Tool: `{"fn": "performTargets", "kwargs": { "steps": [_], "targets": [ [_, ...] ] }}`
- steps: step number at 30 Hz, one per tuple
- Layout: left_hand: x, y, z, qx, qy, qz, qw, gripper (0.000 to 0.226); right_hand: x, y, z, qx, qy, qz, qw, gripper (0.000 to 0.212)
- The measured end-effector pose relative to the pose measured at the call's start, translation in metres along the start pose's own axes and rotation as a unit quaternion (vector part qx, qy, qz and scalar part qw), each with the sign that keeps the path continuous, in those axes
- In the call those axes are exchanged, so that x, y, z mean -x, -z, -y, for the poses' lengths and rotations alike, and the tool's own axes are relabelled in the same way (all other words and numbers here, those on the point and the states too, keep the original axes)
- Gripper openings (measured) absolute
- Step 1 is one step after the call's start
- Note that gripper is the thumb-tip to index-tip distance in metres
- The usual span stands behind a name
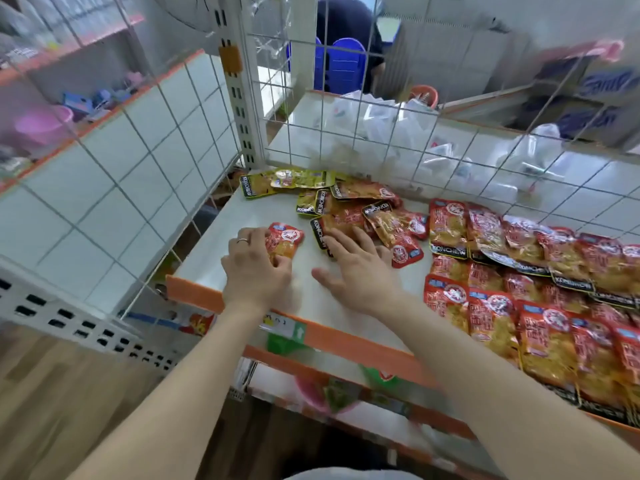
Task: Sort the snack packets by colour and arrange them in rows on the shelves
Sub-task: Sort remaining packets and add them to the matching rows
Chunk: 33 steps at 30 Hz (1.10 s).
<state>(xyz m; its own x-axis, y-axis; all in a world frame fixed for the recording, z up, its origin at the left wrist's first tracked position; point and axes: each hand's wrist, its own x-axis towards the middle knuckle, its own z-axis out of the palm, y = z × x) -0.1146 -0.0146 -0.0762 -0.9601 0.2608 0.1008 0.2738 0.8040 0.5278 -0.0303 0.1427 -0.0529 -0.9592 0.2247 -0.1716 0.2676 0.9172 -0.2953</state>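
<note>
Shelf (207, 251) half sorted by colour.
Left hand (256, 268) curls round one red packet (285, 241) apart from the mixed pile (363, 216), probably bound for the red rows (519, 306) on the right. Right hand (356, 268) lies flat, fingers spread on the pile, seemingly steadying it. Yellow packets (277, 183) sit at the back. The rows run off-frame, and the lower shelves are blurred.

There are two hands, a left hand (256, 268) and a right hand (356, 268). Three yellow packets (258, 186) show. About six loose red packets (391, 225) show. The rowed red packets (547, 337) overlap too much to count.
</note>
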Motion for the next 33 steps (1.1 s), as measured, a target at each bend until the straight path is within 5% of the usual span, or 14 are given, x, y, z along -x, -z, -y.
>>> {"fn": "performTargets", "kwargs": {
  "steps": [7, 10, 13, 15, 18, 21, 27, 33],
  "targets": [
    [0.002, -0.001, 0.001, 0.004, 0.027, -0.044, 0.999, 0.040, 0.026, -0.021, 0.007, -0.038, 0.088, -0.031, 0.995, 0.065],
    [0.002, -0.002, 0.000, 0.004, 0.025, -0.062, 0.998, 0.032, 0.038, -0.017, 0.009, -0.144, 0.091, -0.067, 0.983, 0.044],
    [0.000, -0.003, 0.001, 0.014, -0.001, -0.052, 0.999, 0.035, 0.044, -0.018, 0.009, -0.231, 0.046, -0.147, 0.961, 0.021],
    [0.000, -0.004, 0.002, 0.018, -0.007, -0.039, 0.999, 0.042, 0.038, -0.018, 0.008, -0.217, -0.013, -0.181, 0.959, 0.024],
    [-0.001, -0.005, 0.001, -0.036, 0.009, -0.027, 0.999, 0.063, 0.024, -0.014, 0.011, -0.172, -0.105, -0.131, 0.971, 0.049],
    [-0.002, -0.004, 0.002, -0.044, 0.005, -0.017, 0.999, 0.069, 0.014, -0.015, 0.021, -0.151, -0.159, -0.088, 0.972, 0.043],
    [0.000, 0.006, 0.010, 0.088, -0.038, 0.006, 0.995, 0.044, 0.009, -0.007, 0.037, -0.251, -0.206, -0.059, 0.944, 0.030],
    [0.005, 0.026, 0.012, 0.266, -0.016, 0.038, 0.963, 0.027, 0.030, -0.003, 0.039, -0.402, -0.237, -0.134, 0.874, 0.022]
  ]
}}
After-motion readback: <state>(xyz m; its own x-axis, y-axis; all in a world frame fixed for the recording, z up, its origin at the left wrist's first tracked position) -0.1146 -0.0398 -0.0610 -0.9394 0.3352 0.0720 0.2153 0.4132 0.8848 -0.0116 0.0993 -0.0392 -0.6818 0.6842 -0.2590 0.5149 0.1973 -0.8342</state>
